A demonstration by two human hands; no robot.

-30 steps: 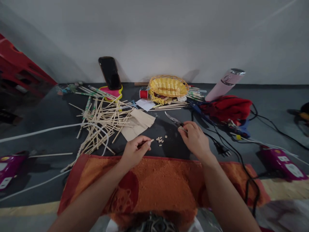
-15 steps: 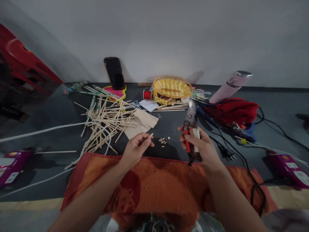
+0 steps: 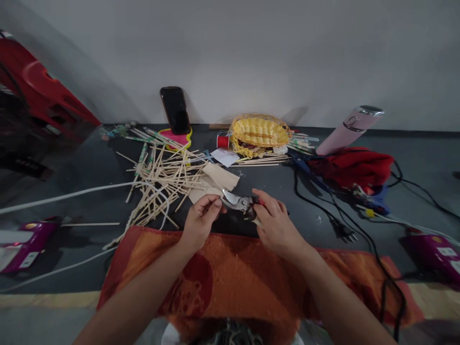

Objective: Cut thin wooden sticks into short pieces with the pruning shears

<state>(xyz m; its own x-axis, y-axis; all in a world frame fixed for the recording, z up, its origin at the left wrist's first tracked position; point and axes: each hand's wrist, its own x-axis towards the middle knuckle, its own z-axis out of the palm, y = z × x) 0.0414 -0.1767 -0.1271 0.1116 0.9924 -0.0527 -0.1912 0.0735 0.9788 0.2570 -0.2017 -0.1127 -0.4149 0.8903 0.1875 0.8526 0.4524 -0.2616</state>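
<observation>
My right hand [image 3: 275, 218] is wrapped round the handles of a pair of pruning shears [image 3: 241, 203], whose silver blades point left. My left hand [image 3: 203, 218] is closed in a pinch at the blade tips. The short wooden stick seen in it earlier is now mostly hidden by the fingers and blades. To the left of my left hand lies a loose heap of thin wooden sticks [image 3: 165, 179]. Sheets of brown paper [image 3: 221, 176] lie just beyond the blades. An orange towel [image 3: 244, 278] is spread under my forearms.
A yellow woven basket [image 3: 261, 132], a red thread spool [image 3: 223, 142] and a propped phone [image 3: 175, 110] stand along the wall. On the right are a pink flask [image 3: 348, 130], a red cloth [image 3: 354, 167] and black cables [image 3: 334, 211]. A purple device [image 3: 30, 244] sits far left.
My right hand has moved left and turned the shears from upright to pointing left, bringing the blades to my left fingertips. The small cut wooden pieces are now hidden behind the shears and hands.
</observation>
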